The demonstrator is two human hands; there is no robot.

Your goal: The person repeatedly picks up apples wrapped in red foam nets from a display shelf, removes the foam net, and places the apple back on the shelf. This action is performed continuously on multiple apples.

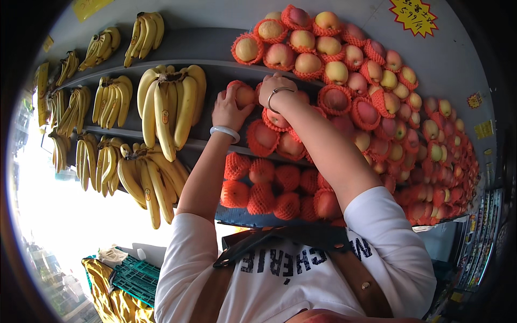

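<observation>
My left hand (231,109), with a pale bangle at the wrist, is closed around an apple (244,95) in a red foam net at the left end of the middle shelf. Just to its right, my right hand (278,89), wearing a metal bracelet, reaches over the netted apples with bent fingers; what lies under its palm is hidden. Below the hands sit more netted apples (264,135) on the same shelf. Fully netted fruits (261,170) stand in rows on the bottom tier. Bare-topped apples in nets (279,55) are piled on the upper tier.
Banana bunches (171,105) hang or rest in tiers on the left. Apple piles (436,153) continue far to the right. Grey shelf edges (218,63) run across the display. A green plastic crate (135,278) stands low at the left. Yellow price signs (414,16) are on the wall.
</observation>
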